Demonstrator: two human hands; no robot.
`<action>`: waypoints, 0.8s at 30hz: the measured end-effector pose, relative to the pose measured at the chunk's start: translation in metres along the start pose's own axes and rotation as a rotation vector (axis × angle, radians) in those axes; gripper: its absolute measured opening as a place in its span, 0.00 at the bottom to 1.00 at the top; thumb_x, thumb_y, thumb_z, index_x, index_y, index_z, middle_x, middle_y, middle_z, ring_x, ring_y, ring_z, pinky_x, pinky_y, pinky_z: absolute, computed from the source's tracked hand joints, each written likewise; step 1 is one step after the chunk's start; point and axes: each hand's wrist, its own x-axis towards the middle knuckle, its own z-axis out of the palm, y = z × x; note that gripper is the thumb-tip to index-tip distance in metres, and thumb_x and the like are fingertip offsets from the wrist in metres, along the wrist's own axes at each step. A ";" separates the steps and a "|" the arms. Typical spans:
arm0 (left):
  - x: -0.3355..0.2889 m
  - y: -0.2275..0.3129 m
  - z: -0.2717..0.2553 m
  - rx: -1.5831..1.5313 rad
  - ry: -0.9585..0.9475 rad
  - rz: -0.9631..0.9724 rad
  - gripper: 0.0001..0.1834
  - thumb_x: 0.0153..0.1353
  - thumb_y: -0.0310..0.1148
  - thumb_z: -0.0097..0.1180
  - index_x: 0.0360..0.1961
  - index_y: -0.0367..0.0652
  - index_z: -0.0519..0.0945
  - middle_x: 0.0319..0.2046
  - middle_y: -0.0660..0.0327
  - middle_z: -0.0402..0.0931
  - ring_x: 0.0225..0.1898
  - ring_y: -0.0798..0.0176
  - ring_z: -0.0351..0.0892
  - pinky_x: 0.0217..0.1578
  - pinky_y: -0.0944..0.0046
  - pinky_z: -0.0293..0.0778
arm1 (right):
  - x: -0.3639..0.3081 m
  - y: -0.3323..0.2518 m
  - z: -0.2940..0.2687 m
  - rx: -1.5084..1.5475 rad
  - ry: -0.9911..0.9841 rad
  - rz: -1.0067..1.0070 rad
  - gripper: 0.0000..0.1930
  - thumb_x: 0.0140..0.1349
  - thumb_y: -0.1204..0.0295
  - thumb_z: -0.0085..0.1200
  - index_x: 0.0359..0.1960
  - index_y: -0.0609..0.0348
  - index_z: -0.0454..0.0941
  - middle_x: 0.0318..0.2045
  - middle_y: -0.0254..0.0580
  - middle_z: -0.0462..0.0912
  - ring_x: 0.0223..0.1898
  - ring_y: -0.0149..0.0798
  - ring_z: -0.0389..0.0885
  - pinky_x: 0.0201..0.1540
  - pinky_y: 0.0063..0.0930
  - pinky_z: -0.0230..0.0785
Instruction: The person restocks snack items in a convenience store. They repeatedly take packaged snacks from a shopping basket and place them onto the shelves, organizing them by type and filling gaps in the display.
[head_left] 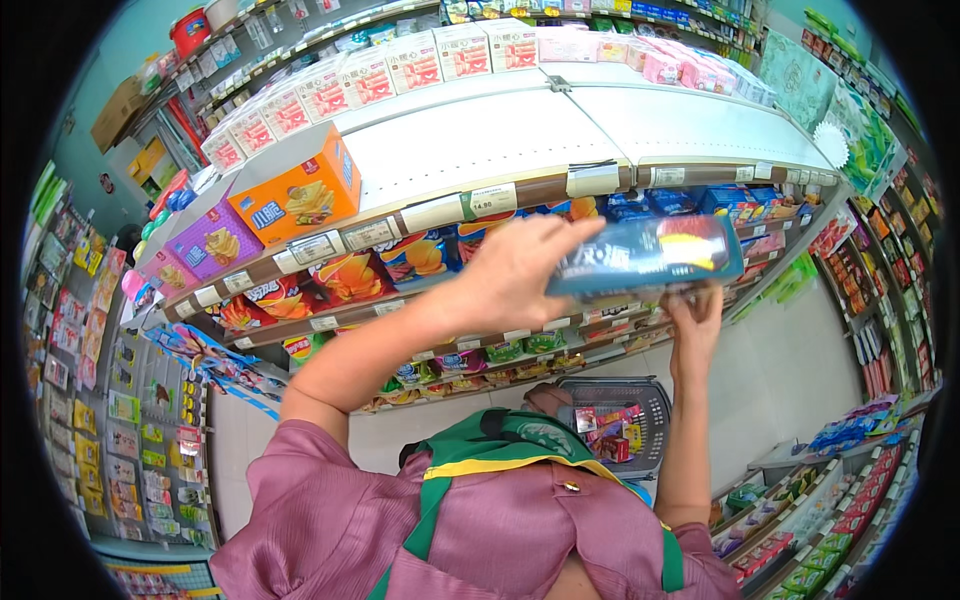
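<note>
A dark teal box [645,258] with a picture on its face is held up in front of the shelf, slightly blurred. My left hand [515,275] grips its left end, thumb and fingers round the edge. Under the right end, my right hand [697,308] has its fingers bent against the lower side. Behind the box runs the white top shelf [470,150]. At that shelf's left part stand an orange snack box [300,190] and a purple snack box [215,240].
Rows of white-and-red cartons [390,70] line the back of the top shelf. Bagged snacks [345,280] fill the tier below. A grey basket [655,425] holding packets is on the floor in front of me. Stocked racks [130,420] stand on both sides.
</note>
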 end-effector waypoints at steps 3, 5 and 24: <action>0.014 -0.005 -0.044 0.110 0.049 0.031 0.39 0.41 0.28 0.64 0.59 0.44 0.67 0.43 0.50 0.74 0.45 0.47 0.73 0.50 0.54 0.68 | 0.032 -0.029 0.038 -0.254 -0.002 -0.271 0.35 0.56 0.79 0.57 0.64 0.62 0.53 0.53 0.45 0.71 0.51 0.37 0.71 0.53 0.34 0.66; 0.023 -0.015 -0.072 0.214 0.079 0.052 0.39 0.43 0.28 0.64 0.60 0.47 0.67 0.48 0.51 0.73 0.48 0.48 0.72 0.51 0.55 0.68 | 0.059 -0.039 0.059 -0.443 -0.035 -0.445 0.35 0.55 0.77 0.58 0.64 0.60 0.55 0.52 0.46 0.71 0.51 0.39 0.71 0.54 0.35 0.65; 0.031 -0.145 -0.124 0.245 -0.162 -0.436 0.39 0.48 0.36 0.62 0.64 0.46 0.64 0.58 0.49 0.66 0.59 0.50 0.65 0.59 0.58 0.62 | 0.146 0.024 0.174 -0.851 -0.183 -0.465 0.24 0.56 0.63 0.56 0.54 0.57 0.70 0.40 0.57 0.79 0.44 0.55 0.76 0.48 0.44 0.67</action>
